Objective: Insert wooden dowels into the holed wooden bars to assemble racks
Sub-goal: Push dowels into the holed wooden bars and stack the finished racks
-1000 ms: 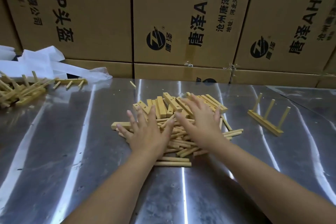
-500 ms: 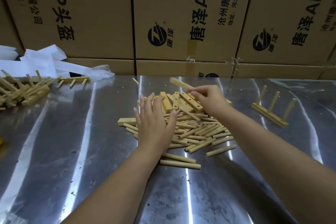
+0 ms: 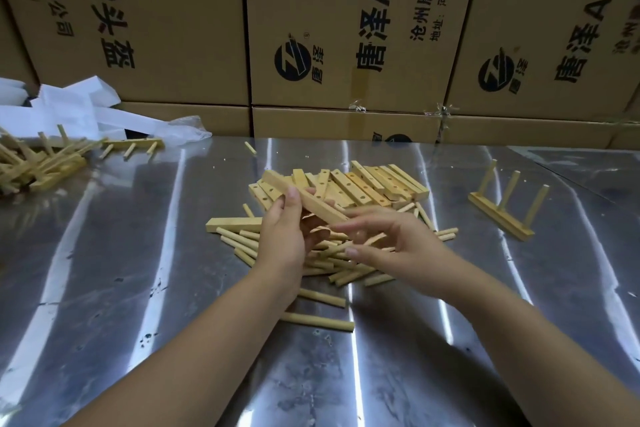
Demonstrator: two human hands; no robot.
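Left hand [image 3: 284, 239] fingers and thumb clamp pale square-section wooden bar [image 3: 318, 206], held above heap of loose round wooden dowels [image 3: 235, 241], we judge to free it for pegging; right hand [image 3: 398, 243] fingers blurred, we cannot tell grasp. We count one bar held, one upright three-dowel rack [image 3: 502, 215]; dowels beyond counting

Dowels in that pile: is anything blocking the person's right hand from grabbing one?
Nothing visible does. The right hand is right over the loose dowels with fingers spread, and the holed bar gripped by the left hand is raised above the pile's left side, clear of that path.
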